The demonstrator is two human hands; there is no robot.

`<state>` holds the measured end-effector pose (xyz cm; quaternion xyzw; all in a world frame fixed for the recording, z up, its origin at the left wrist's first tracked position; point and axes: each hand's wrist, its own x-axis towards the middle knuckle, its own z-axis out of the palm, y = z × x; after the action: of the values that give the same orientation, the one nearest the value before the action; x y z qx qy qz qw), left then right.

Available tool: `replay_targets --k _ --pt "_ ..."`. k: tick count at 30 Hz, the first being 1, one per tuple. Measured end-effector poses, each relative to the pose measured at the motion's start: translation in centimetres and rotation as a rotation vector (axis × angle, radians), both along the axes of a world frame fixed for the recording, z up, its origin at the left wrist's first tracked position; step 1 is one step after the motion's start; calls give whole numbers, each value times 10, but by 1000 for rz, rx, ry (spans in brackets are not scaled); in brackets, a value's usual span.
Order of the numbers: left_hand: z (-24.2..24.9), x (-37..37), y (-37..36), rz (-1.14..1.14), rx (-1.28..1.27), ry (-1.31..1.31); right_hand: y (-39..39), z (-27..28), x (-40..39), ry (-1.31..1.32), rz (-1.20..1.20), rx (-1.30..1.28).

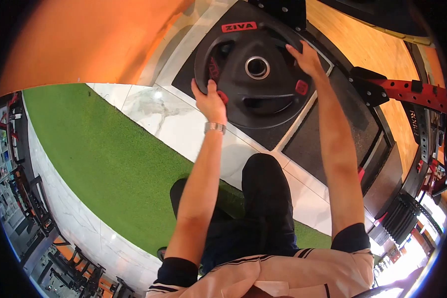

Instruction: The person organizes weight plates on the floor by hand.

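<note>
A black weight plate (pixel 273 79) with a ZIVA label and a metal-ringed centre hole is in front of me, over a dark floor mat (pixel 270 138). My left hand (pixel 211 102) is closed on its lower left rim, fingers at the left grip opening beside a red patch. On the upper right, my right hand (pixel 307 58) wraps the rim, with fingertips in the opening there. The lower grip slot of the plate lies between my two hands, nearer my knees. A metal watch band (pixel 215 127) circles my left wrist.
Green turf (pixel 109 149) and white marble tiles (pixel 154 109) lie on the left. A red perforated rack beam (pixel 412 92) juts in from the right, above a second dark mat (pixel 328 134). An orange panel (pixel 84 39) fills the upper left. Stacked plates (pixel 400 218) stand lower right.
</note>
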<state>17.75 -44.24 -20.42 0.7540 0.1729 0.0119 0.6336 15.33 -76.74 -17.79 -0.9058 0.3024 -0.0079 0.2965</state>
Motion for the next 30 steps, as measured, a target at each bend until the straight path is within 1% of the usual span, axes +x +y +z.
replay_targets --k 1,3,5,6,8,9,12,13,14,15,16,18,19,20,22,23,24,25,26,28,30 --pt "13 -7 -5 19 -65 46 -8 -8 6 -6 26 33" --pt "12 -7 -4 22 -68 23 -21 -17 14 -14 80 88" --pt "11 -7 -6 19 -98 26 -23 -26 12 -24 67 32" --pt "22 -6 -7 18 -133 83 -23 -27 12 -32 60 3" --pt "45 -5 -8 8 -200 194 -13 -13 10 -12 23 55" --pt "44 -2 -9 35 -235 185 -10 -5 6 -2 7 81" --pt "37 28 -1 -64 -349 206 1 2 -9 -29 -85 223" --pt "28 47 2 -147 -258 124 7 1 -15 -46 -147 220" --pt "17 66 8 -224 -195 184 16 -4 -21 -60 -213 217" --pt "12 81 10 -262 -166 161 21 -8 -24 -76 -281 212" --pt "10 91 9 -302 -137 136 23 -10 -24 -89 -293 194" --pt "3 95 9 -296 -110 107 26 -13 -25 -104 -316 165" --pt "-1 95 11 -298 -73 84 27 -11 -23 -104 -320 168" --pt "-6 94 13 -300 -37 62 24 -8 -23 -72 -303 223" --pt "12 74 13 -255 -143 157 24 14 -20 -7 -265 331" --pt "21 70 9 -235 -199 192 20 12 -17 -26 -220 281" --pt "0 63 9 -201 -259 97 12 8 -13 -42 -174 233" --pt "10 53 3 -151 -292 118 4 2 -7 -57 -126 187" --pt "21 41 0 -98 -323 141 -2 -4 -2 -50 -132 139" --pt "27 39 1 -127 -294 153 -2 0 -2 -90 -86 205" --pt "34 38 -1 -135 -276 175 -1 -5 -4 -77 -122 193"
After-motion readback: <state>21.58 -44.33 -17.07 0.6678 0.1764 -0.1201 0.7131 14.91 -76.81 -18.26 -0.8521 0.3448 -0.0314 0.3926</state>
